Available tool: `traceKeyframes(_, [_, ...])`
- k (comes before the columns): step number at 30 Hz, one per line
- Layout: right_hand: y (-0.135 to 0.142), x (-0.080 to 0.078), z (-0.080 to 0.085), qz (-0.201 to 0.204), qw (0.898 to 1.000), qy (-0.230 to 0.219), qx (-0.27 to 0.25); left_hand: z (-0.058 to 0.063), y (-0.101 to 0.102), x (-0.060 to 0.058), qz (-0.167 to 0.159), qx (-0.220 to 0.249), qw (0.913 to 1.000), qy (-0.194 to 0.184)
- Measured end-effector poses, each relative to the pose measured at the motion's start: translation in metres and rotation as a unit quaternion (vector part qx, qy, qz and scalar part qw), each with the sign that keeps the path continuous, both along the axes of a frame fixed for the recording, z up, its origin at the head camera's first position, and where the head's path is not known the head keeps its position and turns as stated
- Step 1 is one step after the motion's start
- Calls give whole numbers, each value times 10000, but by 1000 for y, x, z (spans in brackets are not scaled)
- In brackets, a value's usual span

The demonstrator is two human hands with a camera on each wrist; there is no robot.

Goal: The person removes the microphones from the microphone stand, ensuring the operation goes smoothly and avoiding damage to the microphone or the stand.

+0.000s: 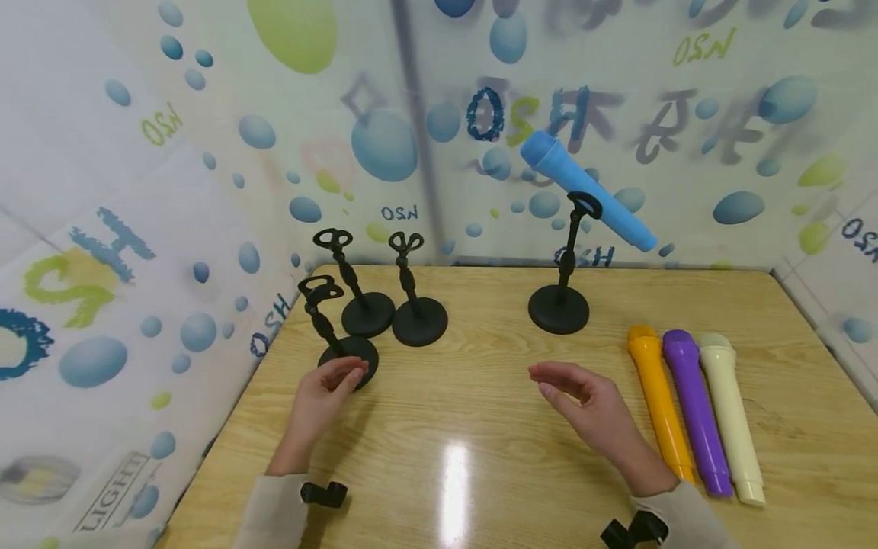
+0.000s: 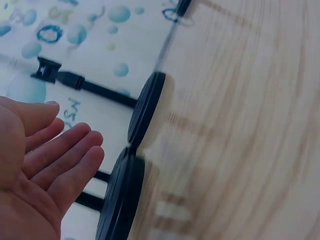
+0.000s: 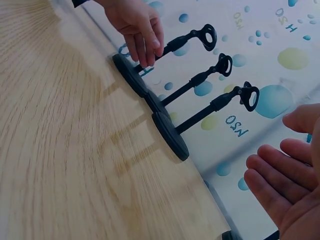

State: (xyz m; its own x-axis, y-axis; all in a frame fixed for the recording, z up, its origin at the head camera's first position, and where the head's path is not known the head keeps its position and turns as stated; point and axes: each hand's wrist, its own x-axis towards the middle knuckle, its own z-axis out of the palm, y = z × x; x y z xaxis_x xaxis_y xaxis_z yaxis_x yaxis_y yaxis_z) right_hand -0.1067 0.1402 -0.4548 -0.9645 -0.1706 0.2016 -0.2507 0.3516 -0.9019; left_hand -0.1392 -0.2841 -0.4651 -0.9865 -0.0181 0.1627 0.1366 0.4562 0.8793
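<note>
My left hand (image 1: 322, 396) hovers with loosely bent fingers and holds nothing. It overlaps the base of the nearest black microphone stand (image 1: 321, 324) in the head view. Two more stands, one behind (image 1: 368, 313) and one to its right (image 1: 420, 320), are grouped with it at the back left. My right hand (image 1: 593, 408) is raised over the table's middle right, fingers relaxed, nothing in it. Beyond it a fourth stand (image 1: 559, 309) bears a blue microphone (image 1: 590, 191), tilted with its head up to the left. The right wrist view shows the left hand (image 3: 137, 30) beside the three grouped stands.
Orange (image 1: 660, 404), purple (image 1: 696, 412) and cream (image 1: 732, 415) microphones lie side by side on the right of the wooden table (image 1: 466, 396). A patterned sheet with bubbles and letters (image 1: 446, 137) hangs along the table's back and left edges.
</note>
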Motion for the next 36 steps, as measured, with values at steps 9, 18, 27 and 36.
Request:
traceKeyframes(9, [10, 4, 3, -126, 9999, -102, -53, 1, 41, -16, -591, -435, 9973, -25])
traceKeyframes(18, [20, 8, 3, -263, 9996, 36, -17, 7, 87, -38, -1151, -188, 9931, -140])
traceKeyframes(27, [25, 9, 0, -157, 9993, 272, -202, 10, 136, -60, -1682, 53, 9857, -125])
traceKeyframes(36, [27, 11, -2, -164, 9989, 331, -298, 8, 181, -80, -1947, 4, 9808, -110])
